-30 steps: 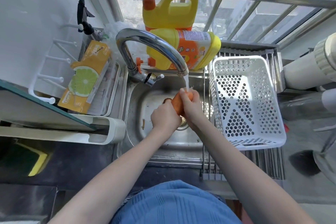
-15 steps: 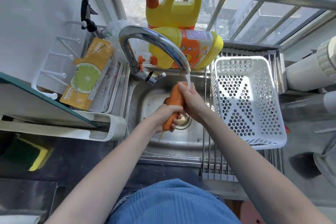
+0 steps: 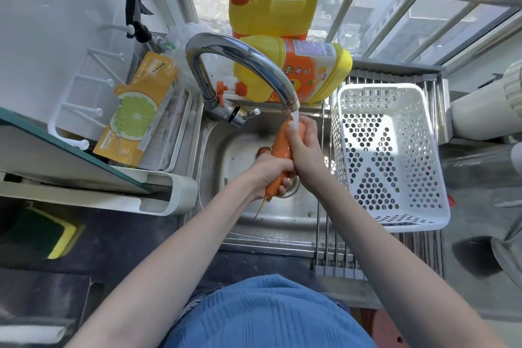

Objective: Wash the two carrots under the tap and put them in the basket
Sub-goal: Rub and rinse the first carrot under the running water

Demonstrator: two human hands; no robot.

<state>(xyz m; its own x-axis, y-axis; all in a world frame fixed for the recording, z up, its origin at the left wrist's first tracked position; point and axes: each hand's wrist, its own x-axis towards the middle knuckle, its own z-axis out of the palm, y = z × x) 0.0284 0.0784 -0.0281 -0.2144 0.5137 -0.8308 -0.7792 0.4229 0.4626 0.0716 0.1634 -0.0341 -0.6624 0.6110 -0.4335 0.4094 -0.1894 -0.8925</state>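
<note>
Sunlit at mid-frame, the steel sink [image 3: 243, 223] sits under the running tap [image 3: 243, 62], where one carrot [image 3: 282, 144] is gripped by both hands, left hand [image 3: 269, 175] low, right hand [image 3: 303, 152] high, and is best turned under the stream before the basket [image 3: 389, 223] at right.

Sunlit barred window [image 3: 395, 17] above a steel sink [image 3: 243, 223], white wall [image 3: 56, 3] at left, dark tabletop [image 3: 118, 246] in front.

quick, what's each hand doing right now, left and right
Left hand: grips the lower, thin end of the carrot.
Right hand: wrapped round the same carrot's thick upper end, under the tap stream.
</note>
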